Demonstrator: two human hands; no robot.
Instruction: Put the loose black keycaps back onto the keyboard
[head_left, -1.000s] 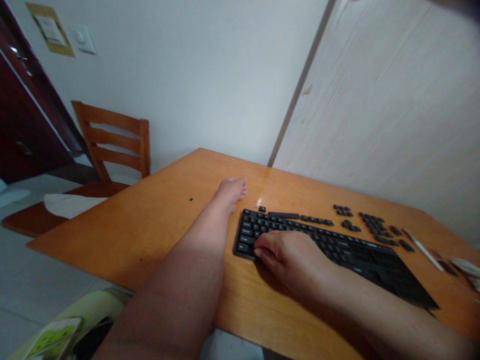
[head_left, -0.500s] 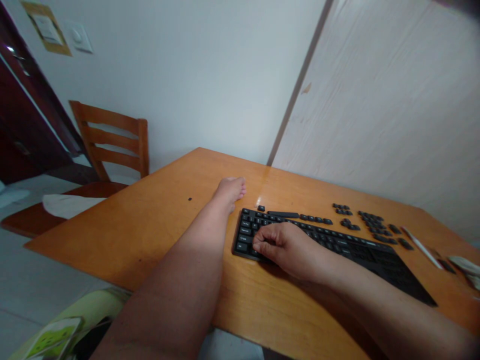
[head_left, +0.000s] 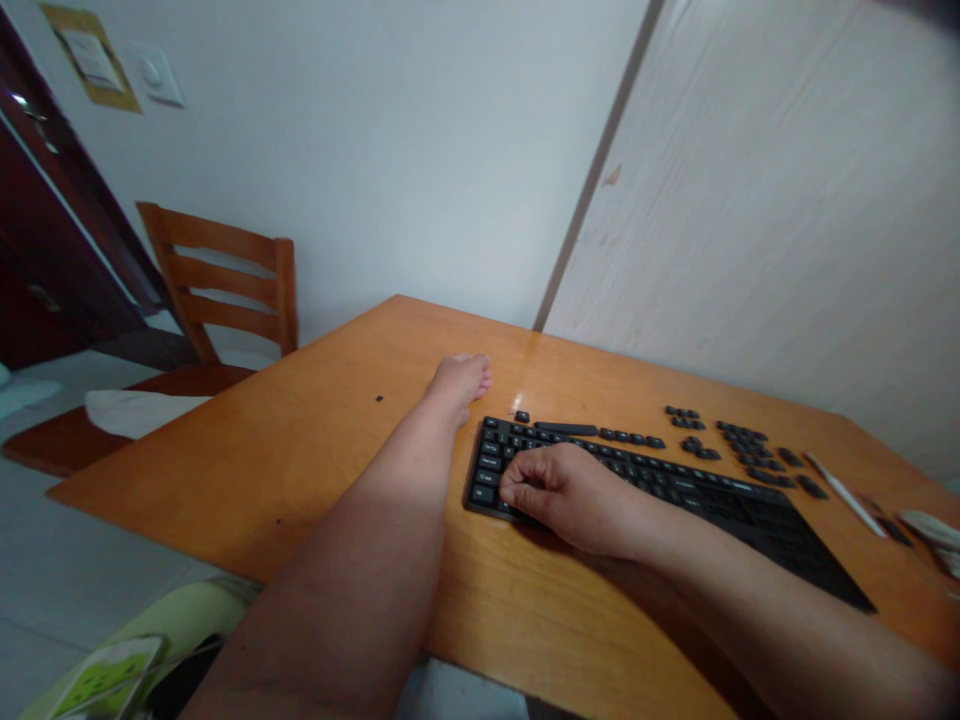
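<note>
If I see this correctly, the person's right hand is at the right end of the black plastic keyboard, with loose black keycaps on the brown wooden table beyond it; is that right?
Not quite: the head view shows the right hand at the left end of the keyboard, with loose keycaps on the wooden table beyond it.

A room in a home is suggested: a slatted wooden chair (head_left: 225, 278) and a dark door (head_left: 45, 250) are seen between nine and ten o'clock, a wall switch (head_left: 156, 76) at ten, tiled floor (head_left: 45, 555) at eight.
</note>
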